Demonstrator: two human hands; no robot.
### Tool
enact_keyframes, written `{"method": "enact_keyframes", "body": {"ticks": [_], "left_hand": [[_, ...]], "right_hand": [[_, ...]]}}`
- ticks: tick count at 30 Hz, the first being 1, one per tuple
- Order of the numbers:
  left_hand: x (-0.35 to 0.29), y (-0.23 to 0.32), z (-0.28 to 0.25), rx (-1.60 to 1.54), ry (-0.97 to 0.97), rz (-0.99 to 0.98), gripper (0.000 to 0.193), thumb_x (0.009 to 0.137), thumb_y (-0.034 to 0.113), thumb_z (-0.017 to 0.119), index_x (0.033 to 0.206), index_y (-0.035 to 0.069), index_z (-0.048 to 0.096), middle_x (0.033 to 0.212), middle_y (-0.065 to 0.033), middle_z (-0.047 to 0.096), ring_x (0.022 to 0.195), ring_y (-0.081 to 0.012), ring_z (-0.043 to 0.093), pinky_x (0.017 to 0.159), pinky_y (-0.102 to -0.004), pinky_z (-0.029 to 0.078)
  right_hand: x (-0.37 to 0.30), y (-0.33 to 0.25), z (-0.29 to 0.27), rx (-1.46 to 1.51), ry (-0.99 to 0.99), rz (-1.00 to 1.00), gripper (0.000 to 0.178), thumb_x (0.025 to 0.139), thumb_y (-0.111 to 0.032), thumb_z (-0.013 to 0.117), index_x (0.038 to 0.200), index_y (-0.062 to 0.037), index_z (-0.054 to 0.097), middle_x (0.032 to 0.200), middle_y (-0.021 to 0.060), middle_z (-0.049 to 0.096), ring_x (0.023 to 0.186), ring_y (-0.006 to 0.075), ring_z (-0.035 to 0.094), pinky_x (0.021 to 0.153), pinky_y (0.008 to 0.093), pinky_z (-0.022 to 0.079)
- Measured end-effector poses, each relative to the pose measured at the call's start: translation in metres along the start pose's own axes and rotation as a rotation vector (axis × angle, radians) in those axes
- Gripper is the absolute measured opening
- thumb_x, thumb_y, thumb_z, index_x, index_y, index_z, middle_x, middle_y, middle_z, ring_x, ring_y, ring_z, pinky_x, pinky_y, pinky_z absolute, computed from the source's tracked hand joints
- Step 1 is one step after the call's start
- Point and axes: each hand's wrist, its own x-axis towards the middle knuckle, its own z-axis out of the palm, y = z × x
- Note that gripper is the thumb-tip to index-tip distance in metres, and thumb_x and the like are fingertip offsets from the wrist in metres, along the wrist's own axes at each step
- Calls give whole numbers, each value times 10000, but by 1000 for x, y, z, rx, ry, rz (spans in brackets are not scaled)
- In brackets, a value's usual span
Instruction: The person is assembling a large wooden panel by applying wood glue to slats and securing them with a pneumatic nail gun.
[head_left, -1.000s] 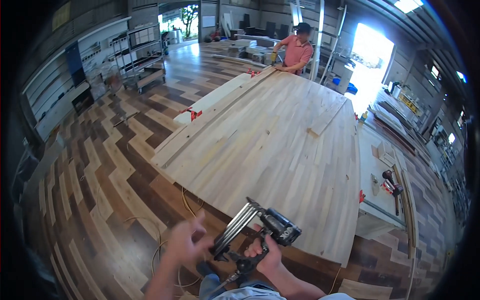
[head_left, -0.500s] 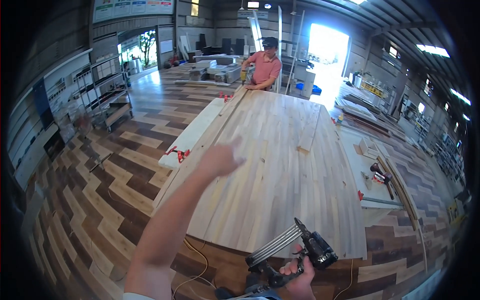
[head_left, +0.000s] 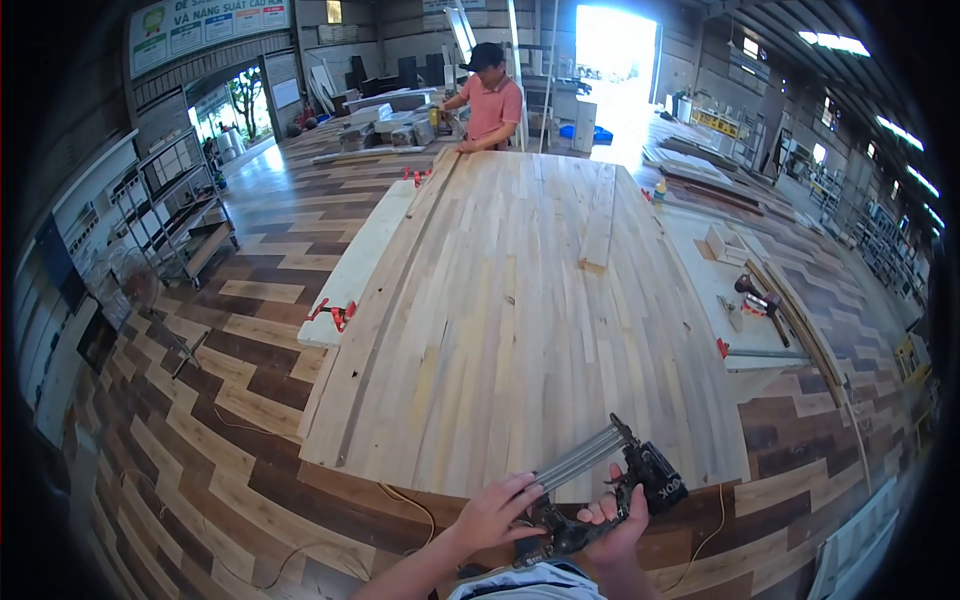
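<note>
A black nail gun with a long silver magazine lies tilted in front of my body, over the near edge of a large wooden panel. My right hand is wrapped round its handle. At the rear end of the magazine my left hand has its fingers bent over the metal; the fingertips are partly hidden. The panel is made of many narrow pale strips. Along its left side runs a long wooden strip, and a short board rests on the panel's far right part.
At the panel's far end a co-worker in a pink shirt holds a yellow power tool. Red clamps sit at the left edge. A cordless drill lies on the right side table. A hose trails on the floor; a fan stands left.
My left hand has come back from over the panel, where it was stretched forward, down to the nail gun's magazine. My right hand keeps the nail gun. The view has shifted slightly.
</note>
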Motion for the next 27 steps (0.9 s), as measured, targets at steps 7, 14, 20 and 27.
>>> {"method": "enact_keyframes", "body": {"ticks": [7,14,20,27], "left_hand": [[-6,-18,15,-90,151,-182,707,539,369,905,1084,35,604,1109,-134,595,985,-302,607,839,-362,521],[-11,-30,26,-153,381,-562,543,544,295,924,798,60,507,993,-173,611,849,-283,625,688,-321,517],[-17,-43,5,-121,446,-451,359,677,151,851,836,55,544,898,-143,608,759,-256,605,637,-317,488],[-19,-36,-20,-110,388,-414,235,749,53,766,920,44,605,841,-109,613,669,-203,572,602,-299,462]], "right_hand": [[17,6,9,-25,52,7,448,979,-463,434,1289,-146,499,571,-33,415,538,128,468,627,339,447],[25,4,11,-13,88,-90,444,962,-433,480,1302,-148,501,557,-45,402,530,116,447,627,320,453],[30,-9,4,72,11,-113,465,966,-442,465,1324,-146,501,555,-36,419,534,126,494,609,317,450],[43,-11,4,109,-158,1,475,973,-414,457,1356,-133,464,600,-11,429,602,157,477,693,351,421]]}}
